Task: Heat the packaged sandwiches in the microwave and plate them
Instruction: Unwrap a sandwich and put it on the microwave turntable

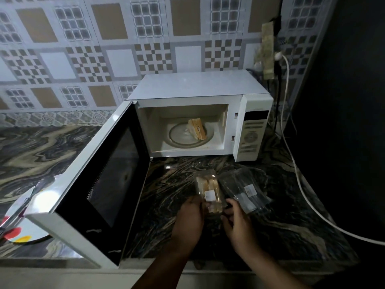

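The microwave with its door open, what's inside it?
Inside the microwave, one unwrapped sandwich lies on the right part of the round glass turntable. The door hangs open to the left. Nothing else shows; the sandwich covers the turntable beneath it.

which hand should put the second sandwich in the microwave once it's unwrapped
Probably the right hand: the open door flanks the left hand.

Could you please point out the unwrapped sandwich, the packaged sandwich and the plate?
unwrapped sandwich (197,129), head view, its cut face.
packaged sandwich (210,189), head view, clear wrapper by the label.
plate (44,200), head view, bare white centre.
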